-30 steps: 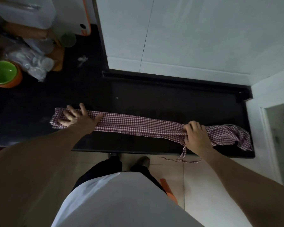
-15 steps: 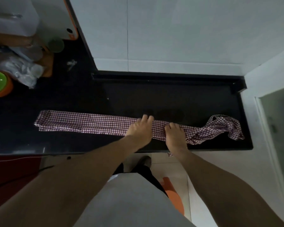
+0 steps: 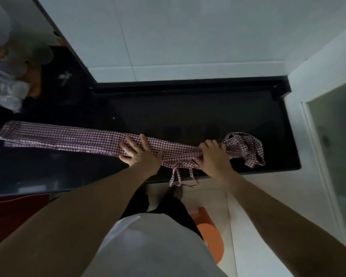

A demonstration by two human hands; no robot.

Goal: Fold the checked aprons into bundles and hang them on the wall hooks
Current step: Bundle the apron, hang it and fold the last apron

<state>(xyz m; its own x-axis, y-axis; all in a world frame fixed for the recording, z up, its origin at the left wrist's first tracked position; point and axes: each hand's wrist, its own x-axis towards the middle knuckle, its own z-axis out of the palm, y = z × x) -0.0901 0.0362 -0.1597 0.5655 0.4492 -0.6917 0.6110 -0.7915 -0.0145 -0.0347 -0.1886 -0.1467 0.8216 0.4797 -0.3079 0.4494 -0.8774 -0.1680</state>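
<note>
This is a home kitchen, dim and cramped. A black stone counter (image 3: pixel 188 108) runs along a wall of large pale tiles (image 3: pixel 188 37) and turns a corner to the left. In that corner sit crumpled plastic bags (image 3: pixel 4 92) and a blurred green cup (image 3: pixel 45 54). Pale floor tiles (image 3: pixel 246 226) lie below, with an orange stool (image 3: pixel 212 236) by the person's feet.

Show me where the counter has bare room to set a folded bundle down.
Bare black counter lies behind the checked apron, up to the tiled wall. Another bare strip runs in front of the apron, left of the left hand. The far left corner is crowded with a plastic bag and containers.
</note>
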